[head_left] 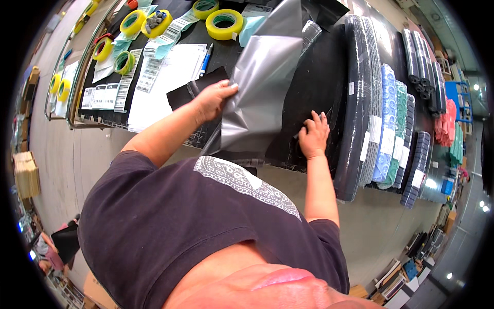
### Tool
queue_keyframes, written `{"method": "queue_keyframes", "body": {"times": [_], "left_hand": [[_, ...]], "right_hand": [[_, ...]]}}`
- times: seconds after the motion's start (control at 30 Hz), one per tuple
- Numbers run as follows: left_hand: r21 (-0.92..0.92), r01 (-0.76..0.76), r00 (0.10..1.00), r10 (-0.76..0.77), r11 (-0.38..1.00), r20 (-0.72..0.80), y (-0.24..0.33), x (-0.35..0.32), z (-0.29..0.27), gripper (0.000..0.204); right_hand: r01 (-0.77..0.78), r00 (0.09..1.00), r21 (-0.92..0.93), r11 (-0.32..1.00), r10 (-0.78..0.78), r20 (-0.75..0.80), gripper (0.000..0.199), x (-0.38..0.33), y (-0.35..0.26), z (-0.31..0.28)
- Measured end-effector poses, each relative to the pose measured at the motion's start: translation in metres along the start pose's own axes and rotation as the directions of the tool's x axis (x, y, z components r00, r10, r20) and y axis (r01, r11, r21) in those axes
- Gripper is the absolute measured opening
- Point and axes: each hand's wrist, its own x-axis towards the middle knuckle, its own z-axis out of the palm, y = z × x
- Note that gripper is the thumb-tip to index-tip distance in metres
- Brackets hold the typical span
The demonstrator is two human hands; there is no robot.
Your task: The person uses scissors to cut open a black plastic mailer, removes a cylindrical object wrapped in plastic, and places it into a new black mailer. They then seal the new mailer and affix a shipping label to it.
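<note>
Chin (242,282) foremost, a silvery sheet (262,72) lies between both hands (212,101).

1. Bright, fairly even light covers the bench (321,77); its black top swallows most shadow detail.
2. Small white lamps (476,87) glow past the bench's right end, near the picture's rim.
3. Pale glare streaks the silver-grey sheet (260,72) across the bench's near edge.
4. Clear wrap on the long rolls (356,103) toward the right end throws thin highlights.
5. The bench's middle looks sharp; stacks (25,175) beyond its left end turn small and soft.
6. Fisheye distortion bows the bench's edges; the picture's corners go black.
</note>
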Motion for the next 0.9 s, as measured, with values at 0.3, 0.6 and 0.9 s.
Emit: {"method": "queue_keyframes", "body": {"times": [0.3,0.6,0.9], "left_hand": [[0.109,-0.147,0.986,0.138,0.983,0.089,-0.026,-0.019,0.03,0.019],[0.414,-0.24,0.962,0.272,0.878,-0.019,-0.043,0.005,0.083,0.029],[0.624,-0.196,0.963,0.029,0.756,0.266,0.14,0.143,0.157,0.055]], "right_hand": [[-0.347,0.915,-0.274,0.897,0.388,0.11,0.035,-0.039,-0.043,-0.001],[0.002,0.997,-0.281,0.96,-0.023,-0.07,0.043,-0.033,0.001,-0.033],[-0.284,0.945,0.306,0.909,0.318,-0.068,0.052,-0.056,-0.09,0.016]]}}
